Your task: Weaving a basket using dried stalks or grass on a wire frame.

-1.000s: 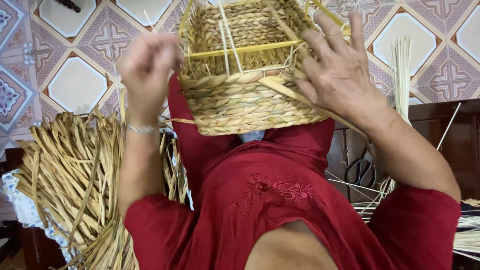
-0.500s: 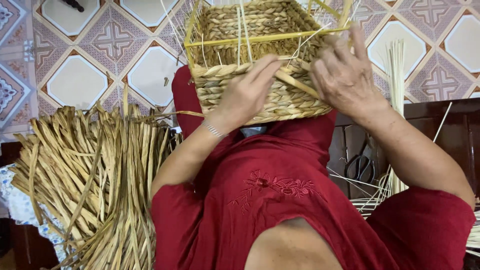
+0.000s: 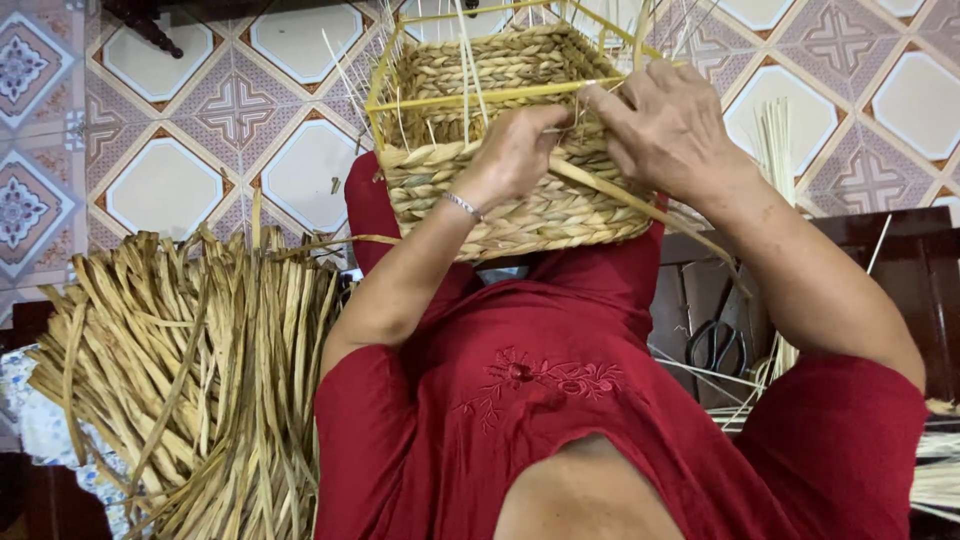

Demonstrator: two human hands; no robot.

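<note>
A half-woven straw basket (image 3: 500, 190) on a yellow wire frame (image 3: 470, 97) rests on my lap, over red trousers. My left hand (image 3: 515, 150) presses on the near wall by the rim, fingers curled around a strand. My right hand (image 3: 665, 125) pinches a flat straw strand (image 3: 640, 205) at the rim's right side; the strand trails down to the right. Thin pale reeds (image 3: 465, 70) stick up from the basket.
A big bundle of dried flat straw (image 3: 190, 370) lies at my left. Thin reeds (image 3: 775, 150) stand at the right beside dark wooden furniture (image 3: 900, 270), with black scissors (image 3: 715, 345) below. Patterned tiles (image 3: 200, 120) cover the floor.
My left hand came from the air at the left onto the basket's near wall. The basket shifted lower and turned slightly. My right hand stayed at the rim.
</note>
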